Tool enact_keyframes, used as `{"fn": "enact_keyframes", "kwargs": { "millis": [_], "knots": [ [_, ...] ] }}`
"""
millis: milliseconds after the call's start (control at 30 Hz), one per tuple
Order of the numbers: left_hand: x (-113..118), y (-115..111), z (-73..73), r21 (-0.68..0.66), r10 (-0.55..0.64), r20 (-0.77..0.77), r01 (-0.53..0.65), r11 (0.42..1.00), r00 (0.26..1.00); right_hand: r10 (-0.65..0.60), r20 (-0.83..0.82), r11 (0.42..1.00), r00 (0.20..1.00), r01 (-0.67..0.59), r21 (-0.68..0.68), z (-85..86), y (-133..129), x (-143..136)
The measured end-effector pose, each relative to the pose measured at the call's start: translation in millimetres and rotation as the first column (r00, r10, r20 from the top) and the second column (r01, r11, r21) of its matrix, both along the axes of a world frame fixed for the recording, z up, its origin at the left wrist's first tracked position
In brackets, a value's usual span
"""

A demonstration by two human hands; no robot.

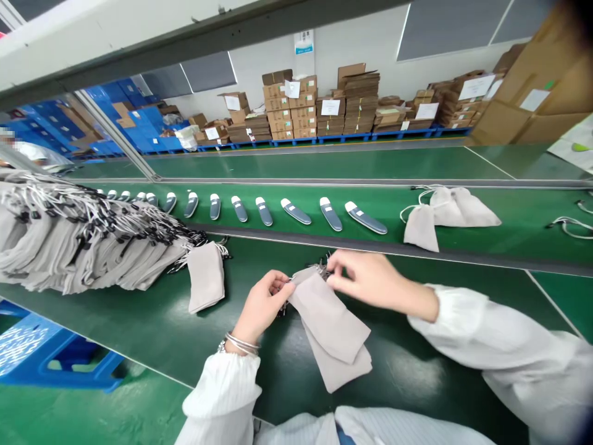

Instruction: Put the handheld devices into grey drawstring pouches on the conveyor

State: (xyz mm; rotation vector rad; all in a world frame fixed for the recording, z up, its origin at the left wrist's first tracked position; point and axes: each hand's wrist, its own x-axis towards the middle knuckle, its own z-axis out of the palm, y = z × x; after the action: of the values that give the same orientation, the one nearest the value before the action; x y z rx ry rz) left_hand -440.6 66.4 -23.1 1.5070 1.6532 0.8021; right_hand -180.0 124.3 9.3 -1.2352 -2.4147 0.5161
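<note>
Two overlapping grey drawstring pouches (331,318) lie on the green work surface in front of me. My left hand (265,301) pinches the upper left corner of the top pouch. At its drawstring end my right hand (359,277) is curled, thumb and fingers close to the cords; what they hold, if anything, is too small to make out. A single grey pouch (206,277) lies flat left of my hands, beside a large heap of similar pouches (92,247) with white cords and black ends.
Beyond the dark rail, a green belt (287,191) carries a row of blue-grey, white-tipped slipper-like items (330,214) and filled pouches (463,207). A metal beam (139,43) crosses overhead. A blue stool (46,352) stands lower left; stacked cartons (291,108) are behind.
</note>
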Motion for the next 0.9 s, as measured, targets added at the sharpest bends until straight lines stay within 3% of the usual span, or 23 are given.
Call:
{"fn": "enact_keyframes", "kwargs": {
  "millis": [100, 200, 300, 367, 400, 467, 567, 633, 700, 767, 833, 900],
  "knots": [
    [3, -4, 3.7, 0.005, 0.025, -0.094, -0.025, 1.000, 0.995, 0.117, -0.025, 0.966, 0.993, -0.120, -0.229, -16.7, -20, -26],
    [6, -12, 18.0, 0.068, 0.051, -0.166, -0.040, 0.997, 0.985, 0.114, -0.346, 0.860, 0.931, -0.267, -0.435, -13.2, -21, -27],
    [13, -16, 35.6, 0.091, -0.052, 0.048, 0.048, 0.995, 0.997, 0.100, -0.635, 0.714, 0.766, -0.500, -0.490, -3.3, -22, -17],
    [22, -16, 38.6, 0.069, -0.149, 0.274, 0.135, 0.988, 0.950, 0.097, -0.699, 0.681, 0.709, -0.559, -0.473, -5.2, -32, -11],
    [27, -15, 35.4, 0.072, -0.167, 0.329, 0.151, 0.986, 0.930, 0.087, -0.691, 0.698, 0.717, -0.539, -0.471, -10.1, -40, -9],
    [39, -14, 19.9, 0.120, -0.156, 0.239, 0.130, 0.984, 0.958, 0.046, -0.570, 0.773, 0.821, -0.390, -0.500, -25.4, -57, -5],
    [53, -13, -13.1, 0.251, -0.089, -0.173, 0.131, 0.959, 0.981, 0.011, -0.192, 0.859, 0.981, -0.107, -0.500, -45.1, -71, 4],
    [56, -13, -29.7, 0.365, -0.018, -0.357, 0.157, 0.918, 0.934, 0.062, -0.060, 0.867, 0.996, -0.083, -0.491, -44.7, -61, 17],
    [53, -11, -37.2, 0.482, 0.061, -0.406, 0.157, 0.862, 0.912, 0.038, -0.050, 0.907, 0.998, -0.056, -0.418, -33.7, -30, 36],
    [46, -9, -37.4, 0.552, 0.074, -0.407, 0.180, 0.814, 0.910, -0.143, 0.000, 0.964, 0.990, 0.139, -0.227, -20.4, 16, 59],
    [40, -6, -34.6, 0.571, 0.014, -0.413, 0.247, 0.783, 0.911, -0.384, 0.150, 0.922, 0.911, 0.387, 0.006, -14.4, 67, 81],
    [36, -5, -31.7, 0.586, -0.043, -0.423, 0.309, 0.749, 0.905, -0.525, 0.263, 0.849, 0.809, 0.519, 0.099, -20.1, 111, 97]
  ]
}}
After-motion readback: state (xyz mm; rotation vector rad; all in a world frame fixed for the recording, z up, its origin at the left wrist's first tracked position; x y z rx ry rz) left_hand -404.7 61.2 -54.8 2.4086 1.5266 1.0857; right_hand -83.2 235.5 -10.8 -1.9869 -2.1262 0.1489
